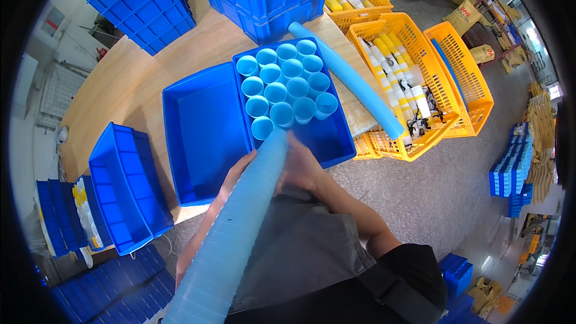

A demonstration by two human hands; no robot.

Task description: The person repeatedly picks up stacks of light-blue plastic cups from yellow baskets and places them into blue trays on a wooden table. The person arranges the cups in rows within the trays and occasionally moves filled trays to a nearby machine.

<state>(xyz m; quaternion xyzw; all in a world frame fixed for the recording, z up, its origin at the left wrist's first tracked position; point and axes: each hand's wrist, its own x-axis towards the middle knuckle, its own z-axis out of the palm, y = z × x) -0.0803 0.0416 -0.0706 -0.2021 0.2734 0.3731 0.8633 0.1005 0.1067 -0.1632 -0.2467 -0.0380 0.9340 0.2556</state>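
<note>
A long stack of nested light blue plastic cups point(234, 216) slants from the bottom of the view up to the blue box. My left hand point(236, 173) grips it from the left side, partly hidden behind it. Against the right side of its far end is my right hand point(300, 162), blurred, with the fingers around the stack. Just beyond, light blue cups point(291, 68) stand upright in rows in a blue plastic box point(335, 144), mouths up. An empty blue box point(207, 130) adjoins it on the left.
Another cup stack point(355, 85) lies along the right edge of the wooden table point(130, 85). Tall blue crates point(270, 0) stand behind the box. Yellow baskets point(443, 94) with bottles sit at the right. A blue bin point(126, 189) is at the left edge.
</note>
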